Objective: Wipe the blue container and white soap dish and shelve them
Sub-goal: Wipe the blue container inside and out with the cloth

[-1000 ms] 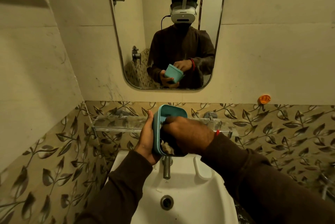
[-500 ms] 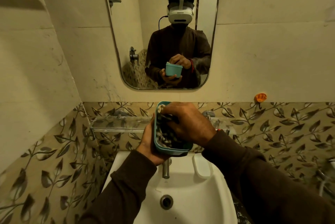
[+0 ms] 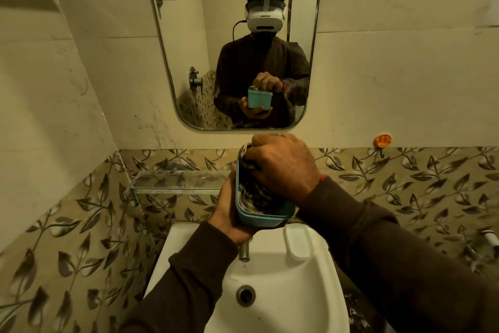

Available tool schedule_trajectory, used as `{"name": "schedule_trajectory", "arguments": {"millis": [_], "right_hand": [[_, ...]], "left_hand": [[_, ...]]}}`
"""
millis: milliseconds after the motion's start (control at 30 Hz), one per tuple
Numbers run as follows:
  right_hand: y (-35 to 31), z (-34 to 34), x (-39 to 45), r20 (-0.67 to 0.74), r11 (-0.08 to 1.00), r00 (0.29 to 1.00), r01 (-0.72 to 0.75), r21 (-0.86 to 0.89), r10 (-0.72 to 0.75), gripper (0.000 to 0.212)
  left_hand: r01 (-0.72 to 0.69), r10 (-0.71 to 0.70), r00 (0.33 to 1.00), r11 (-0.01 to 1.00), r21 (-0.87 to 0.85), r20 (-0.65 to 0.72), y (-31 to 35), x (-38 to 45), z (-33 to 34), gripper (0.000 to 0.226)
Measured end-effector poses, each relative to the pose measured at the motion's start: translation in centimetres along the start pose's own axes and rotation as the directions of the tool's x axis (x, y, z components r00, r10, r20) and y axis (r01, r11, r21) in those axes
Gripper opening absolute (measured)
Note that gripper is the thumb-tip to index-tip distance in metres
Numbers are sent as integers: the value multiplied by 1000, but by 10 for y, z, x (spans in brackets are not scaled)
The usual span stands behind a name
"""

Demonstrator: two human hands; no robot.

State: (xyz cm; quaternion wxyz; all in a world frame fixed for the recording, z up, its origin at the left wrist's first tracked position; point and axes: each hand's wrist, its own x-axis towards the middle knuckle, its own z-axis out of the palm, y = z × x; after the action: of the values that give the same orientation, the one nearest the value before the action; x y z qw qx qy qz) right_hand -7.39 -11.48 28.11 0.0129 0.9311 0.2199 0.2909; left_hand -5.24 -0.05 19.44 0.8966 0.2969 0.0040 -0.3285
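Note:
The blue container (image 3: 263, 220) is held above the sink, its open side turned toward me. My left hand (image 3: 228, 211) grips it from the left and underneath. My right hand (image 3: 280, 165) is closed on a dark patterned cloth (image 3: 253, 195) that is pushed inside the container and fills most of it. The white soap dish (image 3: 297, 243) lies on the sink's back rim, to the right of the tap and just below the container. A glass shelf (image 3: 178, 180) is fixed to the wall behind my left hand.
The white sink (image 3: 270, 292) with its drain sits below my arms, and a metal tap (image 3: 244, 251) stands under the container. A mirror (image 3: 189, 62) hangs above the shelf. An orange hook (image 3: 383, 141) sticks out of the wall at the right.
My right hand has slid with the cloth from the container's lower part up to its top rim. The container has turned more upright, its opening facing me.

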Motion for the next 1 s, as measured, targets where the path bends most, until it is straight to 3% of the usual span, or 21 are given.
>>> {"name": "schedule_trajectory", "arguments": {"millis": [133,200,367,600,800,900,1000], "right_hand": [[-15,8,-4,6,982,1000,-6,-187,7,28],[-15,8,-3,82,974,996,-1,-225,20,26],[-3,6,-7,284,958,958,48,-281,36,52],[-12,5,-15,380,937,924,96,-335,41,40],[-13,-4,-14,581,981,813,142,-132,-40,30],[-9,-5,-10,676,997,735,81,-15,-50,25],[-7,-3,-8,701,996,711,-4,85,-57,25]], "left_hand": [[-66,70,996,996,66,-50,4,4,3,62],[-97,106,992,986,139,-65,7,5,-2,66],[-146,171,981,958,245,-87,15,11,-14,72],[-123,149,987,934,334,-54,6,17,-21,74],[-166,187,982,917,362,-24,14,24,-28,75],[-165,187,982,915,369,-26,14,25,-29,75],[-174,202,978,921,349,-47,12,25,-29,78]]}}
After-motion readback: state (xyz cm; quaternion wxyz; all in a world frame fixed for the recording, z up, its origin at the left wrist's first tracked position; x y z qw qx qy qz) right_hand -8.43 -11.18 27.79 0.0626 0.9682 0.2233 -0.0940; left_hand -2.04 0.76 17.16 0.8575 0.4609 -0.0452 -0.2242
